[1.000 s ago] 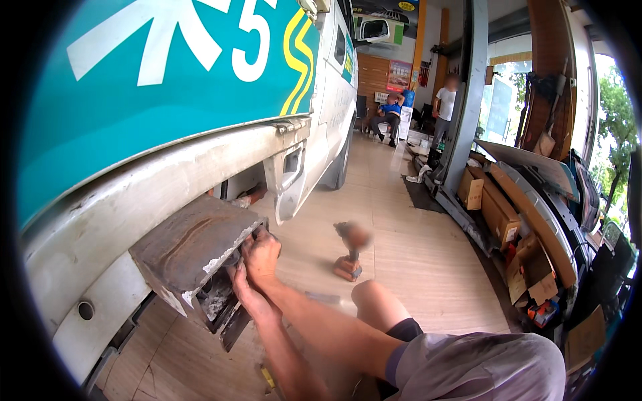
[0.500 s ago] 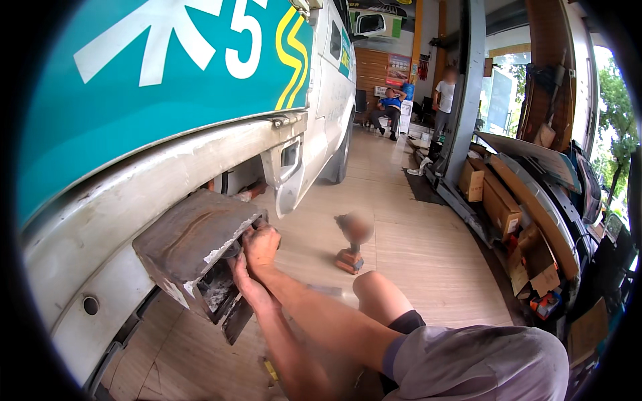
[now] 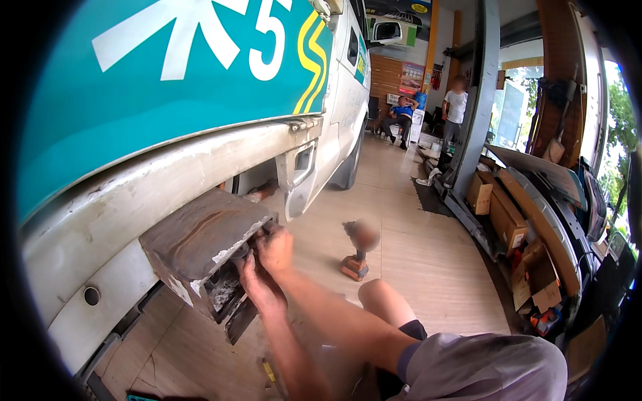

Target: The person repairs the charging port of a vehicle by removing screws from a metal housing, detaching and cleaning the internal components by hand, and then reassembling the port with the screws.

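Observation:
A dark, rusty metal box [image 3: 204, 230] hangs under the pale side rail of a truck, its open side turned to the right. At the upper corner of that opening my right hand [image 3: 275, 252] is closed, fingers curled round something small and dark that I cannot make out. Just below and left of it, my left hand [image 3: 262, 286] reaches up with fingertips pressed against a dark rounded part [image 3: 239, 252] inside the opening; its fingers partly hide what they grip. A flap-like plate [image 3: 239, 319] hangs at the box's lower edge.
An orange and black cordless power tool [image 3: 356, 264] stands on the tiled floor near my knee. Cardboard boxes [image 3: 505, 214] and panels line the right side beside a grey lift post [image 3: 476, 107]. Two people are far back. A yellow item [image 3: 269, 371] lies below my left arm.
The view has shifted slightly, so the scene sits a little further right. Both hands stay at the box opening, with the left fingers slightly moved.

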{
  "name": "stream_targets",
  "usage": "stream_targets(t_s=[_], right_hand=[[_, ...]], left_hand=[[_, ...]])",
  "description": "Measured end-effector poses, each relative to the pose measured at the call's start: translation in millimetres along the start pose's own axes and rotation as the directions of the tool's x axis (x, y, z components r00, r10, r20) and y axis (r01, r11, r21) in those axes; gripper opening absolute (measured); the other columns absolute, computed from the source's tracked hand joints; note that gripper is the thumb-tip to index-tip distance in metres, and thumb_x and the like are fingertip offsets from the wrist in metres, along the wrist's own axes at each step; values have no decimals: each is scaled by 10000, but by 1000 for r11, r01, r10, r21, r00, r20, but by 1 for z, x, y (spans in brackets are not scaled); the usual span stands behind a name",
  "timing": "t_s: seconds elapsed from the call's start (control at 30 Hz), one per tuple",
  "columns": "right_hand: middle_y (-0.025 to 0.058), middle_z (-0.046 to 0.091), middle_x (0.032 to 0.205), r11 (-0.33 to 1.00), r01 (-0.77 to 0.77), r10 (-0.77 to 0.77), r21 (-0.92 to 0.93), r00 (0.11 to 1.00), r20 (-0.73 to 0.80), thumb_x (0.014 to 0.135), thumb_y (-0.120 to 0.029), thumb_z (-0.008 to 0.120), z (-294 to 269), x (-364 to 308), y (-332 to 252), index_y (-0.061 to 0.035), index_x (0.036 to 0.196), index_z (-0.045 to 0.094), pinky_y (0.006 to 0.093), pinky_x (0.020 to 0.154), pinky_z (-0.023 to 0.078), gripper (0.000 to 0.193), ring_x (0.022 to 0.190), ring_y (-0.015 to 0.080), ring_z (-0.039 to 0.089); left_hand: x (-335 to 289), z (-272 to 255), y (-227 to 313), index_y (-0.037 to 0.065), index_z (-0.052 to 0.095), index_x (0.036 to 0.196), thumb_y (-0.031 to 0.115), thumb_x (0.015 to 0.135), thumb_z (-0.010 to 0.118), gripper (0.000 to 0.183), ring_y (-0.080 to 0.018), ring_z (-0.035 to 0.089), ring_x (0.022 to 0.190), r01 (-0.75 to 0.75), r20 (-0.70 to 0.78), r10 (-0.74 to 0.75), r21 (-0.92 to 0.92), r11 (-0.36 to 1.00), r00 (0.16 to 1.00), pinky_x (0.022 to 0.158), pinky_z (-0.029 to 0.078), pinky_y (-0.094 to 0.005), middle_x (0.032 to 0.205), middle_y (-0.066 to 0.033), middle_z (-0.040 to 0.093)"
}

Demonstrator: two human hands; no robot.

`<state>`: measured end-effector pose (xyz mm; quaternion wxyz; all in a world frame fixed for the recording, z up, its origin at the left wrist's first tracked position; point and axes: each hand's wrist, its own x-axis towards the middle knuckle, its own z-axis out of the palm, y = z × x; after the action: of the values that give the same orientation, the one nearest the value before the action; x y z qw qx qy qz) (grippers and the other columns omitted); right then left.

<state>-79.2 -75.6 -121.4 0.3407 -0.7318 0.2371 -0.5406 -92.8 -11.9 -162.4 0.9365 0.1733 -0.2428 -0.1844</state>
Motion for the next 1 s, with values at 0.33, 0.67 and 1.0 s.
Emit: stream_targets(t_s=[0.33, 0.67, 1.0], right_hand=[[257, 678, 837, 987, 70, -44, 147, 985, -170, 904, -106, 663, 14, -6, 5, 14, 1011, 705, 428, 712, 530, 167, 754, 410, 668], [279, 670, 837, 995, 102, -103, -12, 987, -127, 884, -101, 649, 12, -2, 8, 18, 944, 701, 457, 701, 535, 143, 802, 443, 688], [290, 656, 823, 995, 63, -69, -78, 994, -80, 868, -78, 635, 10, -2, 5, 32, 922, 690, 477, 694, 530, 134, 805, 475, 663]], left_hand=[[-2, 5, 3, 100, 376, 1503, 354, 980, 494, 594, -264, 399, 1389, 17, -30, -17, 22, 1000, 999, 1134, 321, -413, 1513, -112, 414], [2, -1, -3, 93, 354, 1513, 371, 978, 500, 620, -270, 403, 1390, 36, -12, -37, -38, 999, 999, 1134, 323, -415, 1521, -120, 401], [-1, 9, 2, 44, 411, 1463, 334, 982, 499, 569, -275, 451, 1339, -8, -75, 6, -31, 999, 997, 1108, 349, -409, 1457, -140, 464]])
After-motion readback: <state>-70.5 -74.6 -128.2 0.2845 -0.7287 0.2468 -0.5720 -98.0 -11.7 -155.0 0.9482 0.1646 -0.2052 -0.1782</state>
